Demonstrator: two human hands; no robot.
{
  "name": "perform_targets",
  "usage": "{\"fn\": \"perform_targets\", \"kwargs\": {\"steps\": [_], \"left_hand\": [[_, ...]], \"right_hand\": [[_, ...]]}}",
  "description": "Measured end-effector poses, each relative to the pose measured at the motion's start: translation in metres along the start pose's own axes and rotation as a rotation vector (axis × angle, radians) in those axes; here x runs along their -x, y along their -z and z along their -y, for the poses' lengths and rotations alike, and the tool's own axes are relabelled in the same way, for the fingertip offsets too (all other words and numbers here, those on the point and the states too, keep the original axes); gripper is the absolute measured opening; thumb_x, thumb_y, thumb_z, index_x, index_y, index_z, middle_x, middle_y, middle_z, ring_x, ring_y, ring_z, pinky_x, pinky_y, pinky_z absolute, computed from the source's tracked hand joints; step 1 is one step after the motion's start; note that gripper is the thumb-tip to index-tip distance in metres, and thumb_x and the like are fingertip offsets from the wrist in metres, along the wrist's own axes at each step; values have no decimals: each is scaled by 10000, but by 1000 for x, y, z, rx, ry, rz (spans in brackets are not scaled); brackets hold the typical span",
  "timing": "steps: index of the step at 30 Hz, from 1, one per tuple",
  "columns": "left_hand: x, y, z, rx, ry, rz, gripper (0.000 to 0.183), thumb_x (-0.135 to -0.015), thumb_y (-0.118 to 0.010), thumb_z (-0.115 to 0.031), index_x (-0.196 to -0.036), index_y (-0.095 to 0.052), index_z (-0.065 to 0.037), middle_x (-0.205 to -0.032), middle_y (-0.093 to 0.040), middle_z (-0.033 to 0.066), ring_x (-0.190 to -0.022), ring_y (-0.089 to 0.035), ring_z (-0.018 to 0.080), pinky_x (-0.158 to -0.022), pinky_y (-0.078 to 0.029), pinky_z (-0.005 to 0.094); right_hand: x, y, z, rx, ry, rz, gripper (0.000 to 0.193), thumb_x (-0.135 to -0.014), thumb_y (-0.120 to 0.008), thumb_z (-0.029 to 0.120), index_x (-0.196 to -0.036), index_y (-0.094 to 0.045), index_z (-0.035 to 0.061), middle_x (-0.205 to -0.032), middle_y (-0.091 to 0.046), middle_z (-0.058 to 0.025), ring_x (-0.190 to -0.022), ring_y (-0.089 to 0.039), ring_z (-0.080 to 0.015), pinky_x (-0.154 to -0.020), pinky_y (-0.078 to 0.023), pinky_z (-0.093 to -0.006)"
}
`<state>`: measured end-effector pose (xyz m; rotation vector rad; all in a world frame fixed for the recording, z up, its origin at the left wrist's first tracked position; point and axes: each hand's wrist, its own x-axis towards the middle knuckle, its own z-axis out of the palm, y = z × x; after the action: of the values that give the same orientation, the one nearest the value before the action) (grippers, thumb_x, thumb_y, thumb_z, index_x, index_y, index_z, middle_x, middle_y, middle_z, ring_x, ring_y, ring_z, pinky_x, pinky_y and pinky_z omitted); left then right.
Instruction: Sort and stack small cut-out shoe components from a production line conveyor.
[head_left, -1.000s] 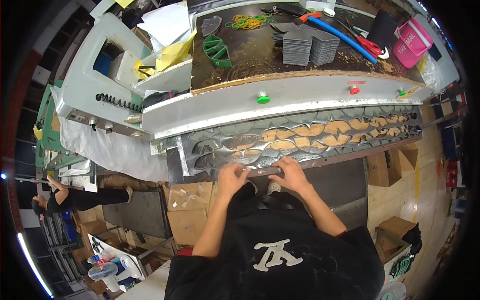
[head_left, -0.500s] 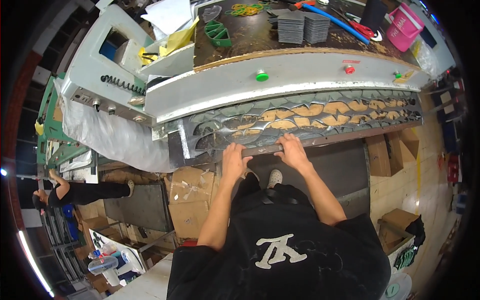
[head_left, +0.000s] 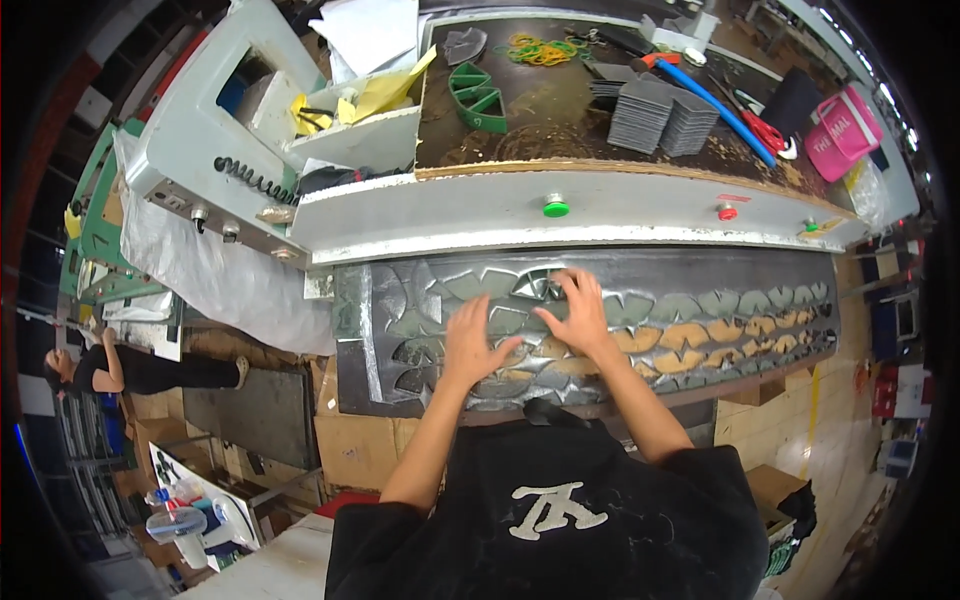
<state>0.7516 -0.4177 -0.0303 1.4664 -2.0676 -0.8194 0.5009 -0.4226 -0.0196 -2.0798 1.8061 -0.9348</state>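
Note:
A long dark sheet [head_left: 420,272] lies on the bed in front of me, cut through in rows of fan-shaped holes, some showing a tan surface beneath. My left hand [head_left: 472,345] hovers at or rests on the sheet's left-middle part, fingers and thumb apart, holding nothing. In the far row sits a shiny fan-shaped metal cutting die [head_left: 538,285]. My right hand [head_left: 580,315] is beside it, thumb and fingers spread, fingertips at the die's right end; whether they touch it I cannot tell.
Beyond the bed runs a grey machine beam [head_left: 430,222] with a green button [head_left: 556,206] and a red button [head_left: 726,213]. On the shelf are a green die [head_left: 478,98], stacked grey pieces [head_left: 640,118], a blue-handled hammer [head_left: 718,110] and a pink bucket [head_left: 842,135]. Another person [head_left: 140,365] stands at left.
Both hands have let go of the bed's front edge and moved forward over the sheet. The bed has come out toward me, uncovering its far rows and the metal die.

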Motion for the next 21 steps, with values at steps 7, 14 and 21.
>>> {"fn": "perform_targets", "kwargs": {"steps": [7,14,21], "left_hand": [[23,-68,28,-103,-65,56,807,-997,-644,-500,-1586,-429,8,-1664,-360,295,-1555,-319,486,-1288,-196,602],[33,-69,8,178,-25,-80,682,-996,-695,-406,-1520,-510,-10,-1504,-537,258,-1426,-481,461,-1219,-326,558],[-10,-58,-56,648,-48,44,325,-1017,-708,-327,-1169,-712,-40,-1051,-711,203,-933,-710,392,-800,-548,461]], "right_hand": [[3,-48,-43,40,129,367,614,-782,-903,368,-1260,-690,46,-1184,-607,-134,-1166,-571,-362,-1037,-453,-483],[83,-31,-31,-582,-52,-395,420,-914,-853,208,-1238,-673,10,-1124,-620,-134,-1151,-624,-308,-996,-521,-425],[102,-6,19,-508,-397,-67,348,-1147,-495,258,-1249,-697,-6,-1137,-590,-123,-1097,-558,-267,-996,-446,-381]]}}
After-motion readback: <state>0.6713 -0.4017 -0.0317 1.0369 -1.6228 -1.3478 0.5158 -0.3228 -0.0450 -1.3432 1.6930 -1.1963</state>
